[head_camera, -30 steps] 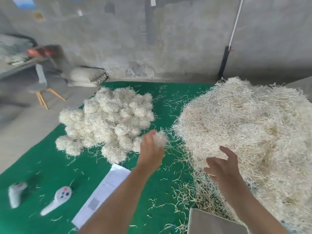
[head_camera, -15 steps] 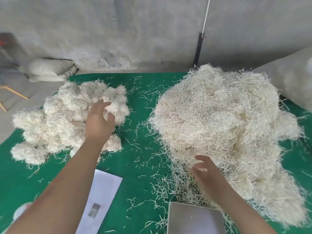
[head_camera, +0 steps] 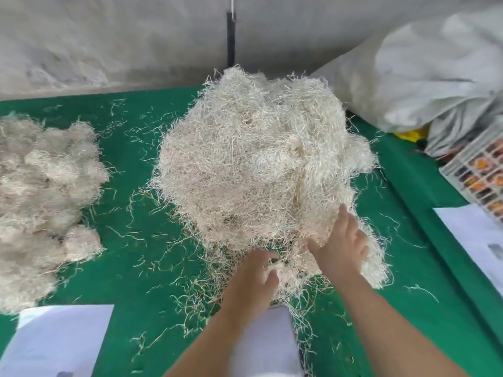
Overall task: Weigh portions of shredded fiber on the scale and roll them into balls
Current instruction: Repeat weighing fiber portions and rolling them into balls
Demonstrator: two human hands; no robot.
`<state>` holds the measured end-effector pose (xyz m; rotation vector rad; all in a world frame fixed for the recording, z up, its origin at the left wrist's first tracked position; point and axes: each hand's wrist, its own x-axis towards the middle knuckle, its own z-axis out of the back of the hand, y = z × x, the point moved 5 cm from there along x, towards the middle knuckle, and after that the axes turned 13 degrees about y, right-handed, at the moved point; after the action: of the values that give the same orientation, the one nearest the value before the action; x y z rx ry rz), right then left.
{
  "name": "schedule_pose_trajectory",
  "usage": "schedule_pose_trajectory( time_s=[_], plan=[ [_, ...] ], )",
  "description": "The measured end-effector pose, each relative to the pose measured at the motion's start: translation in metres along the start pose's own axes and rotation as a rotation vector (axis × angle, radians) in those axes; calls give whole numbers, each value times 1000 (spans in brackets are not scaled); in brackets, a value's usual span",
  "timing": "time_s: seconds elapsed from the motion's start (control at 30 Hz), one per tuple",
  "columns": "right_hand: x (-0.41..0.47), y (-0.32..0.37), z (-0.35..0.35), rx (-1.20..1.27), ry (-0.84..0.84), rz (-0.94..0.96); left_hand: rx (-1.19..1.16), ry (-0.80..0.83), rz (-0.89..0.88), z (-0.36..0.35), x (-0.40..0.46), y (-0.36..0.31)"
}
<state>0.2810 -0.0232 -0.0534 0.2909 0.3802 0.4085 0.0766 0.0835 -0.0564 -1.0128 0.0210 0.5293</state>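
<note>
At the near foot of the loose fiber pile [head_camera: 261, 164], on the green mat [head_camera: 130, 281], both hands together now. No longer out over the heap of rolled balls [head_camera: 46, 202] as half a second ago: left hand [head_camera: 254, 278] back across the mat, empty of the ball carried a second ago, fingers reaching into the thin fringe of strands just above the scale platform [head_camera: 266, 344]. Too blurred to tell whether pinching a tuft or merely touching. Right hand [head_camera: 340, 246] moved up from the pile's bottom edge onto its near right flank, fingers straight and spread, pressing flat on the fiber, gripping nothing.

Reads as one ball finished and dropped with the rest, and the next portion about to be pulled. Nothing on the scale yet beyond stray threads at its far edge.

Pile: pale straw-coloured, wiry, tangled shreds, springy and loosely domed, frayed at every margin. Likely to come away in ragged clumps trailing long strands, so a portion probably needs plucking apart with both hands. Balls: same stuff, compacted into fuzzy fist-like lumps, heaped at left, well apart from the pile. Mat: felt-like, littered with single curled fibers. Scale platform: smooth, flat, pale. Sheet of white paper [head_camera: 54, 338] beside it at left; slack white woven sack [head_camera: 424, 77] behind the pile at right
</note>
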Motion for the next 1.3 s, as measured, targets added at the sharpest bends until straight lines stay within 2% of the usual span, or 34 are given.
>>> schedule_pose_trajectory(
  time_s=[0.17, 0.23, 0.3, 0.37, 0.43, 0.5, 0.53, 0.6, 0.63, 0.7, 0.77, 0.83, 0.9, 1.0, 1.07, 1.1, 1.13, 1.17, 1.23, 1.3],
  plan=[
    [34, 5, -25, -108, 254, -11, -112, 19, 8, -12, 13, -16],
    [32, 12, -29, 2, 240, 73, -211, -4, 64, -8, 16, -18],
    [19, 20, -25, 217, 215, 180, -341, -20, 136, -4, 17, -17],
    [-1, 26, -22, 429, 254, 253, -538, -39, 212, 2, 16, -19],
    [-25, 37, -19, 562, 355, 313, -877, -6, 289, 3, 19, -22],
    [-54, 54, -16, 590, 487, 486, -1273, 75, 378, 0, 25, -28],
    [-66, 61, -16, 544, 533, 588, -1329, 89, 384, 1, 29, -30],
    [-80, 66, -18, 440, 570, 673, -1181, 6, 363, 5, 37, -28],
    [-82, 68, -15, 449, 537, 682, -1081, -73, 379, 8, 37, -23],
    [-77, 60, -8, 503, 334, 665, -1042, -237, 413, 11, 34, -10],
    [-68, 48, -5, 515, 186, 564, -1156, -335, 418, 16, 28, 0],
    [-63, 45, -10, 560, 343, 504, -1223, -309, 422, 22, 22, -3],
    [-59, 48, -15, 529, 514, 553, -1168, -203, 393, 30, 15, -10],
    [-55, 62, -13, 395, 627, 641, -900, -53, 304, 48, 5, -23],
    [-62, 79, -5, 432, 618, 790, -672, -125, 268, 63, 4, -27],
    [-68, 85, -3, 453, 574, 824, -708, -218, 252, 67, 3, -25],
    [-75, 90, -2, 485, 518, 838, -859, -317, 213, 69, 0, -26],
    [-82, 96, -2, 537, 468, 830, -1031, -319, 149, 68, -2, -30],
    [-99, 106, 0, 683, 366, 838, -1266, -234, 51, 61, 0, -32],
    [-111, 116, 2, 869, 325, 796, -1307, -103, 23, 55, -6, -40]
  ],
)
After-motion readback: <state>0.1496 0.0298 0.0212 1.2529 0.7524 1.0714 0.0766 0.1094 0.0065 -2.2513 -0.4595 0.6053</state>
